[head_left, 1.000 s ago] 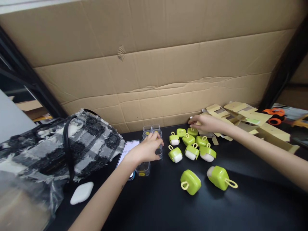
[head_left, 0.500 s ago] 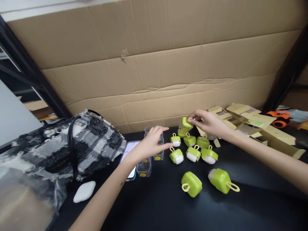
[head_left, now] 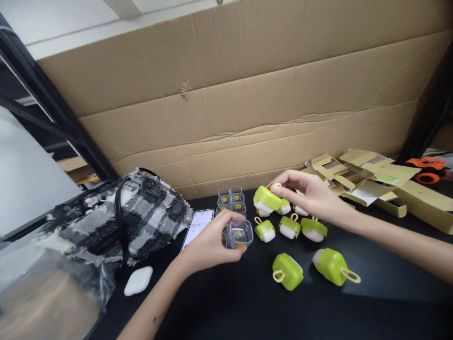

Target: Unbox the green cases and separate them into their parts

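Black and smooth, the table (head_left: 247,307) fills the lower part of the view, backed by a wall of creased brown cardboard (head_left: 247,104). The left hand (head_left: 212,243) is closed around a small clear plastic box (head_left: 239,233), lifted just above the table. The right hand (head_left: 307,193) pinches a lime-green case with a white underside (head_left: 267,199), raised over a cluster of matching green cases (head_left: 290,226). Two more lie apart nearer the viewer (head_left: 287,271). More clear boxes (head_left: 231,198) stand by the cardboard, beside a lit phone (head_left: 198,224). A black-and-white woven bag (head_left: 141,212) and a white pebble-shaped case (head_left: 138,280) sit at left. Flattened tan cartons (head_left: 371,177) pile at right.
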`<action>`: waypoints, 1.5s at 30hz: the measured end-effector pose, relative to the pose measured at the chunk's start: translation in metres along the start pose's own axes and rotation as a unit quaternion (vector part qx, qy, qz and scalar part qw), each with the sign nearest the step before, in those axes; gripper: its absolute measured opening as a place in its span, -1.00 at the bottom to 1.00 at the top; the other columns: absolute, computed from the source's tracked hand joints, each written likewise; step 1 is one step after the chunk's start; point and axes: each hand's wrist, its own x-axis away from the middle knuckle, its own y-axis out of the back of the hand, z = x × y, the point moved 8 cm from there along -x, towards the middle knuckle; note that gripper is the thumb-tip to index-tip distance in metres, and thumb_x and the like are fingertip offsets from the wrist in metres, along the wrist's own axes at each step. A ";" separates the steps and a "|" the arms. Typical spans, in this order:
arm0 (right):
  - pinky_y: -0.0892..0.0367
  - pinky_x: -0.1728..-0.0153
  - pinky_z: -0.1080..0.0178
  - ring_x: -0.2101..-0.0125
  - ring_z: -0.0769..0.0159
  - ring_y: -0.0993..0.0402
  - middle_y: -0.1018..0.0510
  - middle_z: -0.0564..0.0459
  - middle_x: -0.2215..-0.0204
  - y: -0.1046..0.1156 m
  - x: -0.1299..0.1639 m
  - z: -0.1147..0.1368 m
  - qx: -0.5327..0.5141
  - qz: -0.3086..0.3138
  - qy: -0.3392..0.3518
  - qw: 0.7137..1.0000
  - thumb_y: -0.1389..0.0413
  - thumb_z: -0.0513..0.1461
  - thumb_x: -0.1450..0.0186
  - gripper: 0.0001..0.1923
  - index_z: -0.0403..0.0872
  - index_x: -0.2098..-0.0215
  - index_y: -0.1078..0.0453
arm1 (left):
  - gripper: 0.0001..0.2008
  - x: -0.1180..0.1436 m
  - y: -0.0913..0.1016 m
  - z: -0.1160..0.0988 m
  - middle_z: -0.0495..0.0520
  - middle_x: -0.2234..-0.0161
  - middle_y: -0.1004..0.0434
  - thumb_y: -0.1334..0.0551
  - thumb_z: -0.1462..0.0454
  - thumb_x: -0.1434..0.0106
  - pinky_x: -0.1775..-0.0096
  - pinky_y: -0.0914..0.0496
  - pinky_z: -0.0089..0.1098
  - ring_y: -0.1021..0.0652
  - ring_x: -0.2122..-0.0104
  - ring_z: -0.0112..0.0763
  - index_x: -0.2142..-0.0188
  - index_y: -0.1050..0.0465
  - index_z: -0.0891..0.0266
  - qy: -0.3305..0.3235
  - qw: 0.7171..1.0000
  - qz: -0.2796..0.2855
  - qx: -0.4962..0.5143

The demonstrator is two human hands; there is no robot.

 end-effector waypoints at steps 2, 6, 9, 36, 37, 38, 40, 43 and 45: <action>-0.39 0.29 0.19 0.33 0.22 -0.49 -0.57 0.00 0.36 0.014 0.000 0.002 0.024 -0.010 0.004 1.000 -0.10 -0.03 -0.25 -0.75 -0.04 0.35 -0.40 | -0.58 0.013 0.000 0.004 0.10 0.03 -0.35 -0.30 0.29 -0.09 -0.07 -0.26 -0.18 -0.37 -0.01 -0.21 0.04 -0.30 0.13 -0.007 0.999 -0.026 -0.038; -0.37 0.27 0.12 0.31 0.15 -0.48 -0.56 0.01 0.36 0.043 0.013 -0.005 0.115 -0.044 -0.003 0.992 -0.10 0.04 -0.22 -0.71 0.00 0.38 -0.41 | -0.56 0.021 -0.011 0.018 0.15 -0.08 -0.25 -0.32 0.12 -0.11 -0.14 -0.15 -0.02 -0.22 -0.12 -0.04 0.02 -0.35 0.08 -0.003 0.990 -0.037 -0.133; -0.37 0.31 0.11 0.33 0.14 -0.47 -0.55 0.01 0.36 0.063 0.030 -0.020 0.135 -0.075 -0.024 0.988 -0.11 0.07 -0.20 -0.70 0.04 0.38 -0.41 | -0.57 0.021 -0.018 0.026 0.16 -0.06 -0.27 -0.30 0.13 -0.13 -0.12 -0.17 -0.01 -0.23 -0.10 -0.03 0.00 -0.35 0.11 -0.008 0.983 -0.028 -0.181; -0.39 0.20 0.22 0.23 0.27 -0.48 -0.54 -0.01 0.27 -0.025 0.065 0.028 -0.033 0.057 0.028 0.997 -0.05 -0.19 -0.32 -0.89 -0.05 0.29 -0.38 | -0.36 0.010 -0.108 -0.031 0.08 0.52 -0.47 0.12 -0.16 -0.27 0.57 -0.29 -0.51 -0.45 0.65 -0.56 0.32 -0.41 0.38 0.129 0.688 0.169 0.694; -0.38 0.17 0.22 0.21 0.28 -0.47 -0.54 -0.01 0.24 -0.030 0.066 0.030 -0.027 0.068 0.039 0.997 -0.04 -0.21 -0.33 -0.89 -0.05 0.28 -0.37 | -0.42 0.011 -0.107 -0.027 0.06 0.51 -0.48 0.05 -0.14 -0.26 0.55 -0.31 -0.52 -0.47 0.63 -0.56 0.29 -0.39 0.36 0.129 0.679 0.147 0.708; -0.37 0.16 0.23 0.20 0.29 -0.47 -0.54 0.00 0.23 -0.035 0.067 0.031 -0.024 0.081 0.047 0.995 -0.03 -0.22 -0.32 -0.90 -0.05 0.26 -0.37 | -0.48 0.013 -0.104 -0.024 0.05 0.50 -0.48 -0.03 -0.11 -0.26 0.53 -0.33 -0.52 -0.48 0.61 -0.55 0.25 -0.36 0.33 0.126 0.677 0.127 0.714; -0.38 0.18 0.23 0.21 0.28 -0.46 -0.53 -0.01 0.21 -0.041 0.069 0.034 -0.004 0.101 0.052 0.993 -0.09 -0.20 -0.27 -0.84 -0.07 0.18 -0.34 | -0.57 0.016 -0.098 -0.019 0.03 0.48 -0.50 -0.14 -0.06 -0.22 0.50 -0.37 -0.50 -0.50 0.58 -0.53 0.23 -0.28 0.29 0.113 0.689 0.095 0.710; -0.38 0.19 0.23 0.21 0.24 -0.47 -0.52 -0.03 0.18 -0.050 0.069 0.037 0.068 0.120 0.056 0.989 -0.24 -0.20 -0.09 -0.55 -0.09 0.06 -0.29 | -0.58 0.019 -0.093 -0.015 -0.02 0.49 -0.50 -0.24 -0.02 -0.17 0.46 -0.40 -0.45 -0.52 0.57 -0.50 0.26 -0.15 0.23 0.085 0.731 0.066 0.674; -0.37 0.20 0.25 0.23 0.25 -0.48 -0.54 -0.01 0.20 -0.058 0.071 0.041 0.096 0.140 0.070 0.983 -0.25 -0.25 -0.05 -0.51 -0.09 0.05 -0.30 | -0.53 0.020 -0.093 -0.014 -0.06 0.54 -0.49 -0.25 -0.04 -0.15 0.47 -0.40 -0.43 -0.53 0.59 -0.47 0.23 -0.08 0.21 0.076 0.760 0.075 0.641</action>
